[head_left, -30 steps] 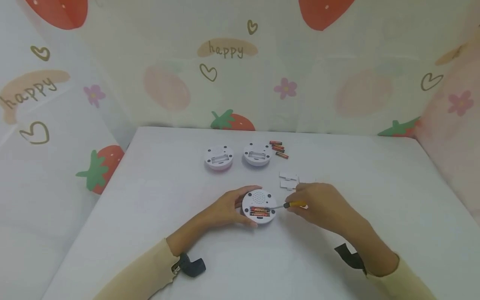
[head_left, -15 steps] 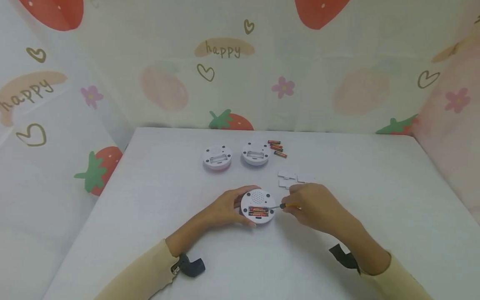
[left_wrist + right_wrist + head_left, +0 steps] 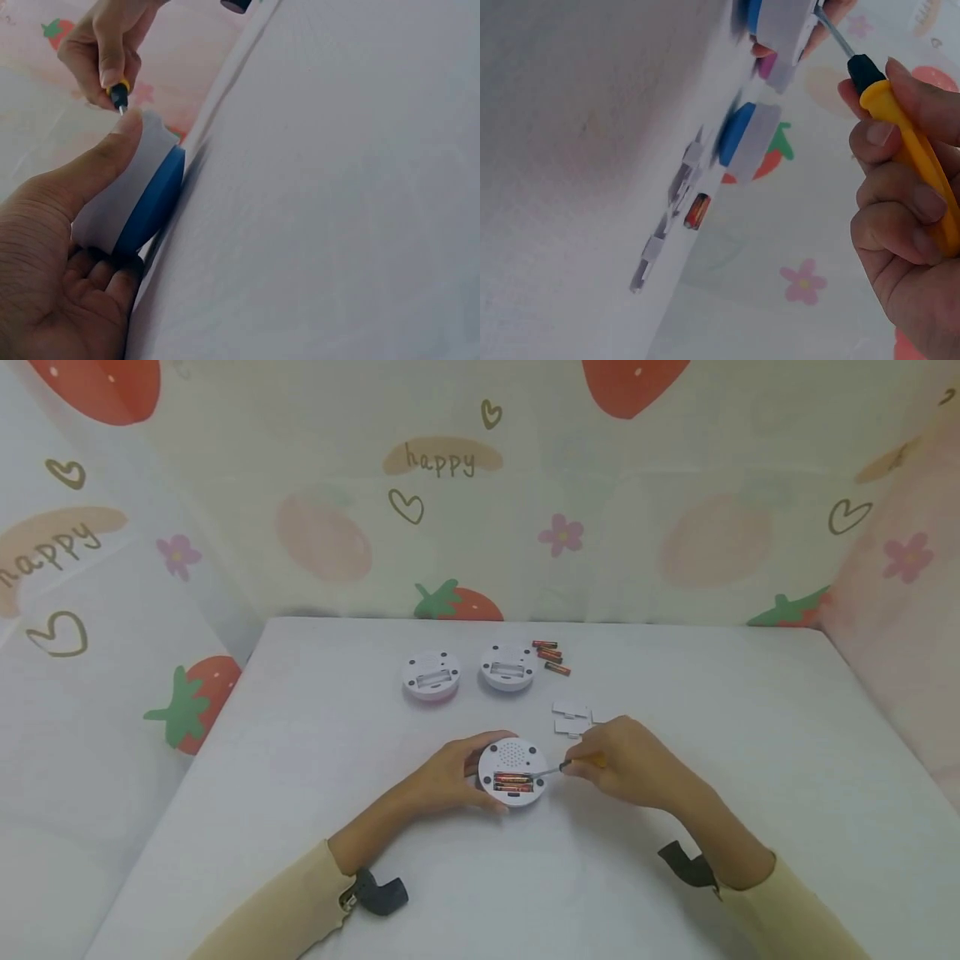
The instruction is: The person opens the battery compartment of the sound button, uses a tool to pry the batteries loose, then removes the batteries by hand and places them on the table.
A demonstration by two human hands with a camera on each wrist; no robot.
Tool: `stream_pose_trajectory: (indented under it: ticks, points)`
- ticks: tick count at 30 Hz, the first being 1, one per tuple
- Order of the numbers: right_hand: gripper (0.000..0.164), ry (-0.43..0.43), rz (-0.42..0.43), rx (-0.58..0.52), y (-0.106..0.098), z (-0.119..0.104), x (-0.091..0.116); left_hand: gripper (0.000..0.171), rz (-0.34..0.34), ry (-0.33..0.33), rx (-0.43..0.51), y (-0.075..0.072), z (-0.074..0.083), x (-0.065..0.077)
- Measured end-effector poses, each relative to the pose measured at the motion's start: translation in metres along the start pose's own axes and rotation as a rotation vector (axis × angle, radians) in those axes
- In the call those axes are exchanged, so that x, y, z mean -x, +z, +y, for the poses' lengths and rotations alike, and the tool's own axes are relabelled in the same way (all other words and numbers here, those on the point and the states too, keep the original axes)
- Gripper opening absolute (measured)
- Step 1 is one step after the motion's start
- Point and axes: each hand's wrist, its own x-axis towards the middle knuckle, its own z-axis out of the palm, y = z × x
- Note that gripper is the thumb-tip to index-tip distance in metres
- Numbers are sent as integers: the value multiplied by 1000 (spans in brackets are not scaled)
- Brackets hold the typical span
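A round white device (image 3: pixel 513 752) with speaker holes lies back-up on the table, its battery compartment uncovered and red-and-black batteries (image 3: pixel 513 782) inside. Its other side shows blue (image 3: pixel 154 199) in the left wrist view. My left hand (image 3: pixel 447 778) grips it by the left edge, thumb at the near side and fingers round the far side. In my right hand (image 3: pixel 630 764) is a yellow-handled screwdriver (image 3: pixel 909 135), fingers curled round the handle. Its metal shaft (image 3: pixel 546 772) reaches leftward, the tip at the right end of the battery compartment.
Behind stand two more white round devices, one at left (image 3: pixel 431 677) and one at right (image 3: pixel 507 668), with bare battery slots. Several loose batteries (image 3: pixel 551 653) lie beside the right one. White battery covers (image 3: pixel 572 727) lie just beyond my right hand.
My right hand has shifted slightly and tilted the screwdriver, its tip staying at the compartment's right end. My left hand keeps its grip on the device. The head view has drifted slightly.
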Motion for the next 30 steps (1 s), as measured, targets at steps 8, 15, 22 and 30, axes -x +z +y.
stream_pose_trajectory:
  ticks: [8, 15, 22, 30]
  points:
    - [13, 104, -24, -124, -2, 3, 0, 99, 0, -3, -1, 0, 1, 0]
    - [11, 141, -52, -183, -1, 8, -2, 98, -3, -4, -5, 0, 1, 1]
    - [13, 189, -78, -233, -2, 12, -4, 99, -5, -1, -2, 0, 0, 1]
    - [12, 192, -84, -249, -1, 14, -4, 98, -10, 8, 21, -1, 0, 1]
